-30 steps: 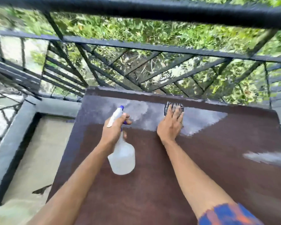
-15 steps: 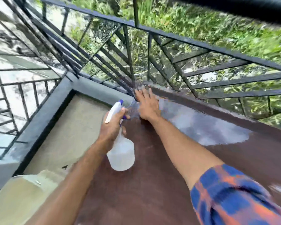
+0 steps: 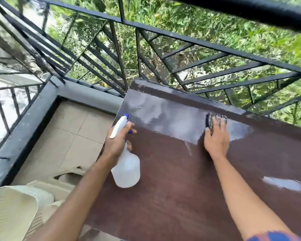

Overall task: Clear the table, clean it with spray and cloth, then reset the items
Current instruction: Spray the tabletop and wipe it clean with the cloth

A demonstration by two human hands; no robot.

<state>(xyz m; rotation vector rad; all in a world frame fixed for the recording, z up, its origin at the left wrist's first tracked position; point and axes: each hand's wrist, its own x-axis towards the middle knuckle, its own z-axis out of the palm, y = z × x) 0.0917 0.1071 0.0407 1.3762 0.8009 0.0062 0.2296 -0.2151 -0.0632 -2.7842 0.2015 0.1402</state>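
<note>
The left hand (image 3: 117, 141) was clenched around the neck of a translucent white plastic spray bottle (image 3: 127, 168) with a blue nozzle, at the centre-left of the frame, above the left edge of the dark brown glossy table (image 3: 172, 197). The right hand (image 3: 216, 138) lay flat, fingers spread, pressing a dark checked cloth (image 3: 211, 120) on the table's wet far strip, right of centre. A cream plastic chair (image 3: 14, 211) stood at the lower left, and a black metal railing (image 3: 163, 33) crossed the top.
</note>
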